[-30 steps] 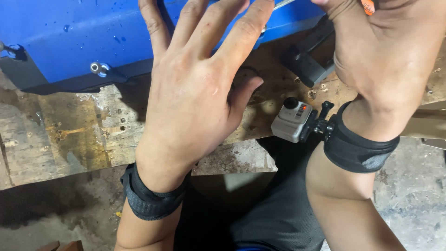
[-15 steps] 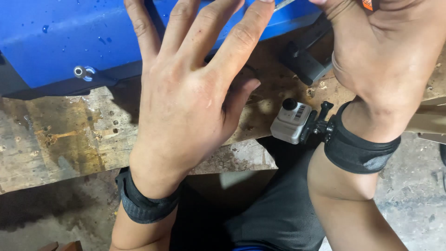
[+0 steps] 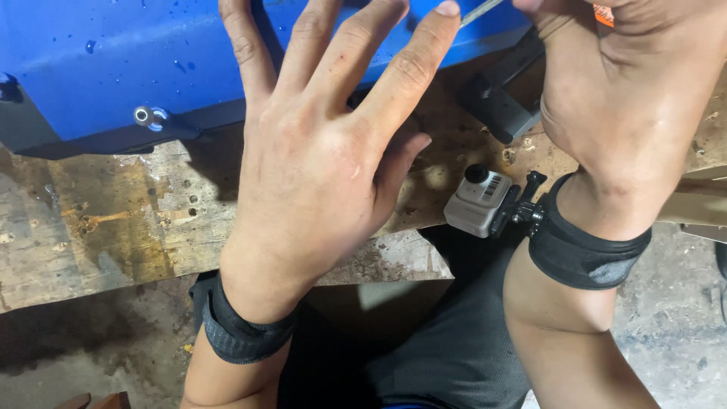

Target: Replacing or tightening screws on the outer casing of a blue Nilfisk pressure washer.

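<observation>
My left hand point(image 3: 318, 167) is spread flat, fingers apart, with the fingertips resting on a blue painted metal part point(image 3: 113, 60) that lies on a worn wooden bench point(image 3: 113, 220). It holds nothing. My right hand point(image 3: 621, 113) is at the top right, seen from the back of the palm, closed around an orange-handled tool point(image 3: 603, 14). The tool's thin metal shaft point(image 3: 481, 11) points left toward my left index fingertip. The right fingers are hidden.
A bolt with a washer point(image 3: 142, 116) sticks out of the blue part's lower edge. A black block point(image 3: 500, 106) lies on the bench under my right hand. A small grey camera point(image 3: 477, 201) is strapped to my right wrist. Below the bench edge is concrete floor point(image 3: 666, 333).
My left hand has shifted slightly up and left while staying spread. The right hand has kept its place and its grip.
</observation>
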